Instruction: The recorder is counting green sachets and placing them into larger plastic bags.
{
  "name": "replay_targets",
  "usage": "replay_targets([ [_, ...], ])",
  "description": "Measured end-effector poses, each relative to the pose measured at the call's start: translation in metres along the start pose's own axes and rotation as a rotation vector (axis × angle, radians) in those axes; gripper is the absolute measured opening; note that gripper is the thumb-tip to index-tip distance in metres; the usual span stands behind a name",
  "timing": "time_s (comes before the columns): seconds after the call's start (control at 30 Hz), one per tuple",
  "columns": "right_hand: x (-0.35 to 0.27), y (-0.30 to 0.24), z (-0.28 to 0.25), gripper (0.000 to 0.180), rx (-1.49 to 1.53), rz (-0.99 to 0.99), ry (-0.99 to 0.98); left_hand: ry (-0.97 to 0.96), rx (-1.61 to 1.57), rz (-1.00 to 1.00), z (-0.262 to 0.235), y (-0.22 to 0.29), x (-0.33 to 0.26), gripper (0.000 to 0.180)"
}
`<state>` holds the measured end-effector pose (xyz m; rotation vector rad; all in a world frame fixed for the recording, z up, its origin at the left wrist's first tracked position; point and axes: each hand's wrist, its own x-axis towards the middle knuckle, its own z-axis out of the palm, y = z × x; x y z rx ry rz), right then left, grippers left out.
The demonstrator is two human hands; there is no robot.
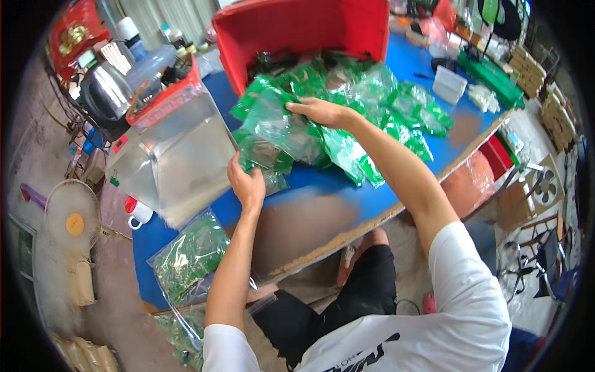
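Note:
A heap of clear plastic packets with green printing (347, 146) spreads over the blue table. My right hand (322, 112), reaching across the heap, pinches the upper edge of one clear-and-green plastic packet (269, 121). Below that packet, beside the metal tray's right edge, is my left hand (248, 185). Its thumb and forefinger are apart at the packet's lower edge; I see no grip there. Near my left forearm lies a larger clear bag (192, 257) filled with green packets, at the table's near left edge.
A red bin (300, 31), tipped toward me, stands behind the heap. To the left are a shiny metal tray (192, 152), a white mug (140, 212) and a kettle (106, 93). At the right sit a clear plastic tub (449, 85) and a green tray (493, 80). A fan (73, 214) stands left.

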<state>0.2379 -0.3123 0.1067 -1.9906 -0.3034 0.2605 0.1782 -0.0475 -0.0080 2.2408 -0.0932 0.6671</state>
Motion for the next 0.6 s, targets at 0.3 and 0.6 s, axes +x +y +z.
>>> replay_targets([
  [0.3,0.000,0.023,0.107,0.102,-0.431,-0.181,0.581,-0.260,-1.208,-0.798,-0.075,-0.012,-0.030,0.054],
  [0.6,-0.051,0.071,0.171,0.091,-0.837,-0.135,0.276,-0.414,-1.262,-1.009,-0.148,0.008,-0.149,0.054],
])
